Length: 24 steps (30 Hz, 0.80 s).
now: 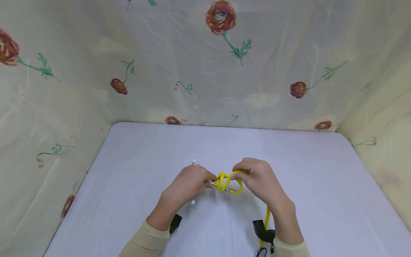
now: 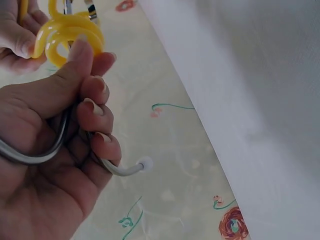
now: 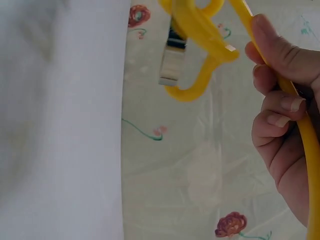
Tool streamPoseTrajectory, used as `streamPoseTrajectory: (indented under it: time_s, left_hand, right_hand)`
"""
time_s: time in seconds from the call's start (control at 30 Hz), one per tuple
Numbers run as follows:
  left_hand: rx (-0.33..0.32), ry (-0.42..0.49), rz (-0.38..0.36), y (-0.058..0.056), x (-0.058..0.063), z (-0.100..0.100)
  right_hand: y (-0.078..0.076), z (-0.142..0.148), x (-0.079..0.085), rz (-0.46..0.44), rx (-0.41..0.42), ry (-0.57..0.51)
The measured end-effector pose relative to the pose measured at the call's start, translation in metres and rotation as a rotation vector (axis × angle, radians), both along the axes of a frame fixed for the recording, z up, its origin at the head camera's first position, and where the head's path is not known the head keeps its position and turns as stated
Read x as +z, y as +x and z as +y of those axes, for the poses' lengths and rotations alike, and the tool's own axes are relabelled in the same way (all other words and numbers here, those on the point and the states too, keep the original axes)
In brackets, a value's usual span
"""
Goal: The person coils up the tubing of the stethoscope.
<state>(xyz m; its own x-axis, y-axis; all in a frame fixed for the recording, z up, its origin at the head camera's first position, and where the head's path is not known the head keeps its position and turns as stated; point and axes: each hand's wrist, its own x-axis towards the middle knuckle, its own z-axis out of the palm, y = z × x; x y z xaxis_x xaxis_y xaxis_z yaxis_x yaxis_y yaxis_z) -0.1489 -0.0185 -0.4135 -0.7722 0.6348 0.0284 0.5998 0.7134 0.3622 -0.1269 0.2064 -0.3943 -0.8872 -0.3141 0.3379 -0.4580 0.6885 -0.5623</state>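
A stethoscope with yellow tubing is held above the table between both hands, its tube twisted into loops. My left hand grips the grey metal ear tubes, and its thumb presses on the yellow loops. One white ear tip pokes out below the fingers. My right hand curls round the yellow tube just beside the loops. A metal junction piece hangs from the loops. The tube runs back under my right wrist.
A white table stands inside walls of pale cloth with a flower print. Black wrist straps show near both sleeves. A dark ring-shaped part lies at the near edge, by my right sleeve.
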Motion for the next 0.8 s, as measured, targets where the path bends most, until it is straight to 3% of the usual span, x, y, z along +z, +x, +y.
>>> streamPoseTrajectory:
  time_s: [0.5, 0.8]
  left_hand:
    - [-0.128, 0.068, 0.029, 0.001, 0.002, 0.003]
    - [-0.153, 0.112, 0.006, 0.002, 0.004, 0.002]
  right_hand:
    - [-0.01, 0.02, -0.01, -0.288, -0.064, -0.157]
    - [-0.018, 0.032, -0.024, -0.457, 0.02, -0.285]
